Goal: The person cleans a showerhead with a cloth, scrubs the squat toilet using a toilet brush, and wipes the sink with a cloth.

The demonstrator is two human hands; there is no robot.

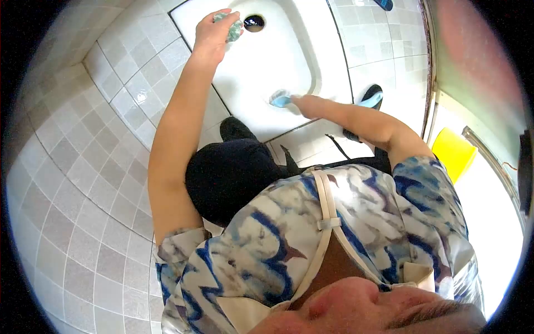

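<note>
A white squat toilet pan [261, 61] is set in the tiled floor before me, with a dark drain hole [254, 23] at its far end. My left hand [214, 36] is closed round a green-and-white scrubbing pad [235, 29] at the pan's left side, just left of the hole. At the pan's near end my right hand [307, 106] is closed on a light-blue scrub brush [281, 100] whose pale head rests against the white surface. The fingers of the right hand are partly hidden by the angle.
My feet, in dark footwear [232, 129] with light blue [370, 100] on the right one, flank the pan's near end. Tiled wall [83, 222] rises on the left. A yellow bucket-like container [453, 153] is at right by a doorway. A dark-blue object [384, 4] lies far right.
</note>
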